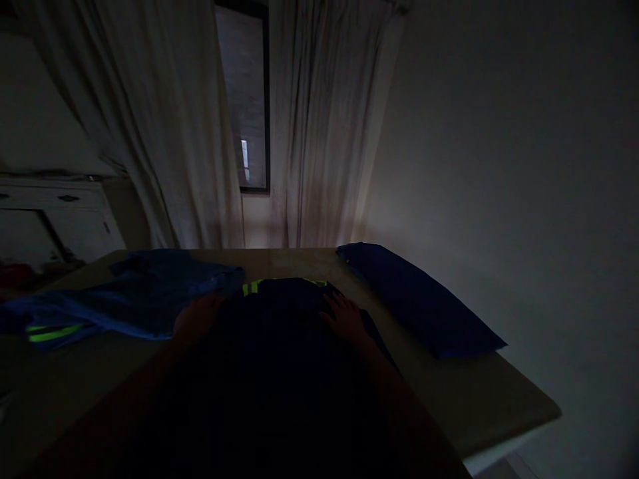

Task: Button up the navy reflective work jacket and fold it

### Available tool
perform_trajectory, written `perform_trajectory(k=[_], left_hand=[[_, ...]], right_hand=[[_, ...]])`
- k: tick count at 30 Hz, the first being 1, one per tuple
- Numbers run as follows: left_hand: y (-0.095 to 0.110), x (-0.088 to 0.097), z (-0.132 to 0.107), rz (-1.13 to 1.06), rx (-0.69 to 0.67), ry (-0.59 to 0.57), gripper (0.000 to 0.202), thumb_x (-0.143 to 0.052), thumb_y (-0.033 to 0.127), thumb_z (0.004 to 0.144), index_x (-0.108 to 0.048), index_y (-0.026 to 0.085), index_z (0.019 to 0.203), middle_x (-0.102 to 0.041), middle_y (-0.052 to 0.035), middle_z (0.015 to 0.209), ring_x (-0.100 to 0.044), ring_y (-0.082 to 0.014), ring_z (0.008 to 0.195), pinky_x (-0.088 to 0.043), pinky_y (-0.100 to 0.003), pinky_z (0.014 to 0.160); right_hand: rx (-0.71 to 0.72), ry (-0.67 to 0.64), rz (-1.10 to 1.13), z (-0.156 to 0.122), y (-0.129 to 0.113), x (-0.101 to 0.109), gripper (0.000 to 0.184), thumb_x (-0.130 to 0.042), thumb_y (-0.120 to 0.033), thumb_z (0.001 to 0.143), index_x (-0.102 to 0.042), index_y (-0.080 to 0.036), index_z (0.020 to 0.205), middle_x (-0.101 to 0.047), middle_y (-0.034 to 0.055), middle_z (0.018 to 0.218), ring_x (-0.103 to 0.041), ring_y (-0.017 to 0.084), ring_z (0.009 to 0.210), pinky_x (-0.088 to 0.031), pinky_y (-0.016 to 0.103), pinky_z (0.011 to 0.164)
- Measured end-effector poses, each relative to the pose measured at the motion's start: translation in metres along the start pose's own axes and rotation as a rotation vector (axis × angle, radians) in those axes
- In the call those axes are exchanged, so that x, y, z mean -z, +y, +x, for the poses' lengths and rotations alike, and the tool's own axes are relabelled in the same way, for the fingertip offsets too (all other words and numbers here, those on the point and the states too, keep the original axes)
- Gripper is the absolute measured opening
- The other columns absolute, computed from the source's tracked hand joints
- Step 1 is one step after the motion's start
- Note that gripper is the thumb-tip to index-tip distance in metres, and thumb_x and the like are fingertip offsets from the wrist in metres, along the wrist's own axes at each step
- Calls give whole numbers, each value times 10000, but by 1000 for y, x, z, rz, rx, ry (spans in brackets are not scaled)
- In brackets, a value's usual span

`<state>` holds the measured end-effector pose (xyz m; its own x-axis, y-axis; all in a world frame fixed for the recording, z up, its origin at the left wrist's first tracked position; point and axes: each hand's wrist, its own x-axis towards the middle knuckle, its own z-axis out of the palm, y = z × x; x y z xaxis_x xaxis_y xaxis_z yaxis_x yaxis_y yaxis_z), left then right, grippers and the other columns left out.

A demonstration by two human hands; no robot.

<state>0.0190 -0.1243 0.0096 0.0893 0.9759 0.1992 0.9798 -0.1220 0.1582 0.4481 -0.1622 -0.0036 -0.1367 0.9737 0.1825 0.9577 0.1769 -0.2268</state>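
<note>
A dark navy garment (284, 306) with yellow-green reflective stripes lies spread on the bed in front of me. My left hand (197, 318) rests flat on its left edge, fingers stretched out. On the garment's right side lies my right hand (345, 318), flat too, with its fingers apart. Neither hand holds anything. The room is very dark and the near part of the garment is lost in shadow.
A blue garment (134, 296) with a yellow-green stripe lies crumpled at the left. A dark blue pillow (419, 299) sits at the right by the wall. The bed's tan sheet (489, 399) ends at the right. Curtains (309, 126), a window and a white cabinet (60, 213) stand behind.
</note>
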Motion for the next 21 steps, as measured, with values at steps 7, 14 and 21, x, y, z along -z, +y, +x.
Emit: perform_trajectory(k=[7, 14, 21], left_hand=[[42, -7, 27, -3, -355, 2, 467, -470, 430, 998, -548, 338, 1449, -476, -63, 1590, -463, -315, 1408, -373, -519, 1145], [43, 11, 75, 5, -322, -41, 306, -484, 321, 975, -666, 227, 1202, -650, -117, 1337, -591, -309, 1226, -423, -493, 1076], [36, -18, 69, -18, -313, -11, 546, -422, 266, 932, -463, 196, 1472, -492, -126, 1569, -477, -265, 1434, -381, -404, 1175]], right_hand=[[-1, 6, 22, 3, 3, -3, 667, -427, -656, 1007, -415, -312, 1578, -373, 97, 1654, -334, 301, 1519, -196, 516, 1216], [11, 16, 50, 4, 6, -5, 688, -437, -677, 995, -420, -306, 1575, -384, 104, 1648, -356, 314, 1503, -219, 530, 1208], [17, 10, 51, 6, 7, -6, 690, -447, -673, 993, -425, -303, 1574, -399, 109, 1638, -358, 323, 1499, -233, 533, 1205]])
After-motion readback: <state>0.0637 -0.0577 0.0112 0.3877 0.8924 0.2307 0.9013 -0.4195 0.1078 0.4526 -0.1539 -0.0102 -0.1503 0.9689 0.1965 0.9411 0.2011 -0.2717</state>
